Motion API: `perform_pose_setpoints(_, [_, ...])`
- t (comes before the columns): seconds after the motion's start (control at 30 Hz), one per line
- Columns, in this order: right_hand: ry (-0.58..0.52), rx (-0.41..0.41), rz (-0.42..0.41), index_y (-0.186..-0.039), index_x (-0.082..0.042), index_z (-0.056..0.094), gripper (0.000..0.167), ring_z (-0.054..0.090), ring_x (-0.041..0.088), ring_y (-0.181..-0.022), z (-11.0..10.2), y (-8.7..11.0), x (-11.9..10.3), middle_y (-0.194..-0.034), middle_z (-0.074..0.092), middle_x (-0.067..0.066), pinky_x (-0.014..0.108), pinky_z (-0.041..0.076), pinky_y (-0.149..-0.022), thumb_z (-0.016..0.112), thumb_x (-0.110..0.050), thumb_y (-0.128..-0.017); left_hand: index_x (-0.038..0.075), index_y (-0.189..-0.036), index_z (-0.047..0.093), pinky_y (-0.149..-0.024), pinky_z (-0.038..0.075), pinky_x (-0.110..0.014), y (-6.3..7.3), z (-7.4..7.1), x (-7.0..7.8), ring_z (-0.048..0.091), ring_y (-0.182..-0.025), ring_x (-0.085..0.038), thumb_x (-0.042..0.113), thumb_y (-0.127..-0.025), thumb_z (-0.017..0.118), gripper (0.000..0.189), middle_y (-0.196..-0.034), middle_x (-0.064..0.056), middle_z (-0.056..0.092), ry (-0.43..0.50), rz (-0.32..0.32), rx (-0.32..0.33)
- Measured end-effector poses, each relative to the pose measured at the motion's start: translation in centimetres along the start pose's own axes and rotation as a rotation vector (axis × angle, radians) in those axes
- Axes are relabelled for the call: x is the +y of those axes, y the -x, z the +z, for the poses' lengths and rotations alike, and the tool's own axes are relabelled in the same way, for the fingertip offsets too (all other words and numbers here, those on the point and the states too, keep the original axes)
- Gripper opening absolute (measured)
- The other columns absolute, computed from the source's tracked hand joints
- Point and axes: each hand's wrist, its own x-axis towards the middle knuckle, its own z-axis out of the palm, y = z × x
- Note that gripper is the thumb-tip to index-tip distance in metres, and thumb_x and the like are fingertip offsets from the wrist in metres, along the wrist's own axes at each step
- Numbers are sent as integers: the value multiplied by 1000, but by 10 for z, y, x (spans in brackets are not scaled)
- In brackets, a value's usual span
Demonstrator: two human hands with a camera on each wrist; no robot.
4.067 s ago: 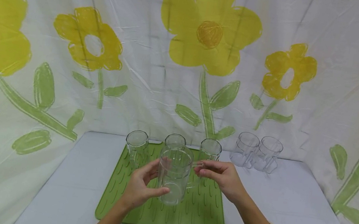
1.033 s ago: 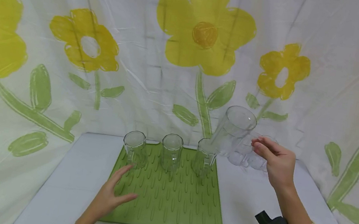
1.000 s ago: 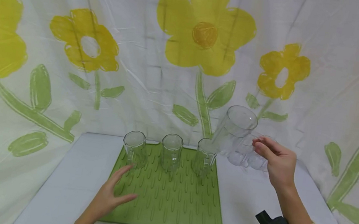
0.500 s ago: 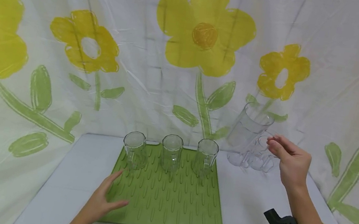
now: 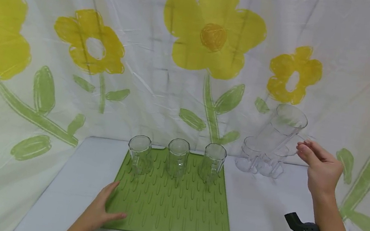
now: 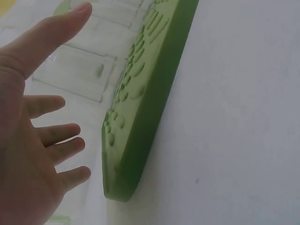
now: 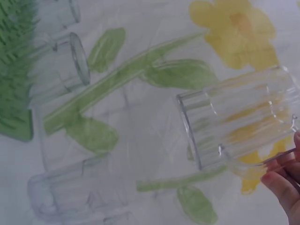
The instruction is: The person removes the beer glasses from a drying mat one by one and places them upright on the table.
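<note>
My right hand (image 5: pixel 322 168) pinches the handle of a clear glass mug (image 5: pixel 281 128), held tilted in the air above the right rear of the table. In the right wrist view the same mug (image 7: pixel 239 117) hangs sideways, its handle between thumb and fingers (image 7: pixel 283 187). Below and behind it, two clear mugs (image 5: pixel 248 161) stand close together on the table. My left hand (image 5: pixel 95 208) is spread with nothing in it, over the left front of the green drying mat (image 5: pixel 170 213); the left wrist view shows its fingers (image 6: pixel 65 150) apart beside the mat's edge.
Three clear glass mugs (image 5: pixel 177 158) stand upright in a row along the mat's rear. A white table (image 5: pixel 262 223) lies under everything. Behind it hangs a white curtain (image 5: pixel 139 84) printed with yellow flowers.
My right hand has carried the mug from over the mat to the right, above the two standing mugs. My left hand has let go of it and drawn back toward the lower left.
</note>
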Motion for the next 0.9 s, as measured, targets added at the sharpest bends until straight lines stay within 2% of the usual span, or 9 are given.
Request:
perform_pose_setpoints(0.23, [22, 108, 45, -98, 8, 74, 22, 74, 10, -68, -18, -10, -3, -77, 76, 3, 20, 58, -62, 72, 13, -77, 0, -153, 21, -108, 29, -72, 2, -5, -7, 26, -139, -57, 42, -69, 85, 114, -154, -35, 22, -57, -80, -83])
perform_pose_setpoints(0.4, [-43, 165, 39, -98, 11, 73, 25, 74, 13, -66, -30, -15, -5, -78, 76, 7, 22, 59, -58, 75, 15, -73, -3, -153, 17, -110, 29, -69, 2, -5, -14, 23, -139, -58, 43, -68, 86, 118, -154, -37, 19, -77, -134, -145])
perform_pose_setpoints(0.5, [-59, 206, 62, -98, 12, 72, 27, 74, 15, -64, -38, -17, -9, -78, 76, 9, 23, 59, -57, 76, 14, -71, -5, -152, 17, -110, 30, -68, 2, -4, -17, 24, -139, -58, 43, -68, 86, 119, -154, -38, 18, -85, -142, -164])
perform_pose_setpoints(0.67, [-16, 272, 142, -95, 6, 75, 25, 73, 13, -63, -47, -18, -11, -75, 76, 6, 22, 58, -56, 79, 10, -70, -9, -150, 19, -108, 33, -68, 3, -5, -17, 25, -138, -59, 42, -69, 86, 117, -152, -39, 21, -91, -137, -181])
perform_pose_setpoints(0.83, [-31, 308, 133, -91, 6, 75, 21, 72, 12, -60, -54, -18, -9, -72, 75, 6, 22, 58, -55, 77, 13, -71, -13, -148, 21, -109, 33, -66, 3, -7, -17, 26, -138, -58, 41, -68, 87, 117, -151, -39, 23, -97, -128, -183])
perform_pose_setpoints(0.9, [4, 314, 120, -92, 4, 75, 21, 72, 10, -60, -57, -18, -9, -72, 75, 3, 19, 57, -56, 77, 11, -73, -16, -147, 20, -110, 32, -66, 3, -6, -18, 26, -138, -58, 39, -68, 87, 118, -151, -40, 22, -99, -126, -184])
